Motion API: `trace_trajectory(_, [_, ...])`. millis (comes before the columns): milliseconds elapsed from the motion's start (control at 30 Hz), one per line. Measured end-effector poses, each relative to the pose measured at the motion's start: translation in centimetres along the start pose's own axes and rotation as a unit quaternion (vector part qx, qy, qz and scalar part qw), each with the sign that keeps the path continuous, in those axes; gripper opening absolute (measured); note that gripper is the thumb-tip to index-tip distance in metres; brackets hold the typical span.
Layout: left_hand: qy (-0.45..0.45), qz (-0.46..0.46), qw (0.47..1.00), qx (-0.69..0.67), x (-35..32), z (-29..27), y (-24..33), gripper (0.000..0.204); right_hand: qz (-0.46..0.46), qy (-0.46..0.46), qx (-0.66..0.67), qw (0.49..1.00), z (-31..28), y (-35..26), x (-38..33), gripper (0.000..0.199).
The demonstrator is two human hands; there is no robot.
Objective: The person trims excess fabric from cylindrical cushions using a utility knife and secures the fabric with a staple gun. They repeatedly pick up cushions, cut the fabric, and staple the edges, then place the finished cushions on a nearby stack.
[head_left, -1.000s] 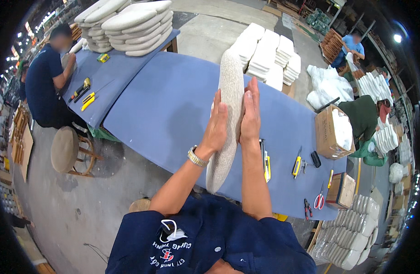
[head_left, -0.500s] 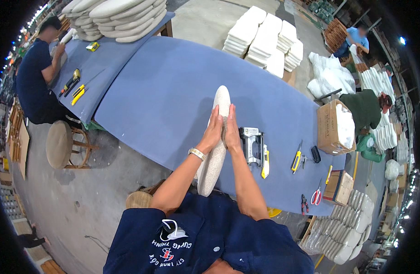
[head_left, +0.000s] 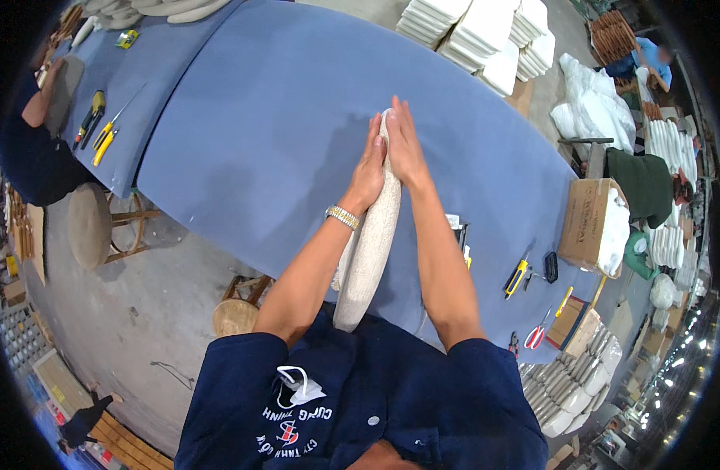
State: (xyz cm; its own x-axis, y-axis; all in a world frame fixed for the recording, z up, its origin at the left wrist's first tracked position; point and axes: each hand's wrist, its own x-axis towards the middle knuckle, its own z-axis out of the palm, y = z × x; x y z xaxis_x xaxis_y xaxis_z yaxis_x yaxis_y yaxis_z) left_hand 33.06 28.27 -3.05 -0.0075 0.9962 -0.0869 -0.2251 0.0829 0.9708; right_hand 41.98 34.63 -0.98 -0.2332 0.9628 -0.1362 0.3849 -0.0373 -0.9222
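Note:
A long beige cushion (head_left: 368, 251) stands on edge on the blue table (head_left: 274, 133), running from my body out to the middle of the table. My left hand (head_left: 369, 168) presses flat against its left side near the far end, with a metal watch on that wrist. My right hand (head_left: 403, 145) presses against the right side at the same end. The two hands squeeze the cushion between them. The cushion's near end rests against my dark blue shirt.
Yellow utility knives (head_left: 517, 276), red-handled scissors (head_left: 536, 335) and a cardboard box (head_left: 591, 223) lie on the table's right end. White cushion stacks (head_left: 485, 35) sit at the back. A seated person (head_left: 31, 149) works at the left table. Wooden stools (head_left: 90, 227) stand left.
The cushion has come down from upright to lying low along the table. My hands have slid to its far end and closed in tighter on it.

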Motion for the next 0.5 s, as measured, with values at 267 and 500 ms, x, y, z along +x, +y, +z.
trace_trajectory(267, [-0.022,-0.014,0.992,0.123,-2.7,1.1,1.3,0.066,0.010,-0.004,0.024,1.000,-1.8,1.4,1.7,0.061])
trace_trajectory(500, [-0.033,0.021,0.994,0.104,-7.7,1.3,-2.7,0.066,-0.077,0.050,0.043,0.995,-0.3,2.3,-10.0,0.066])
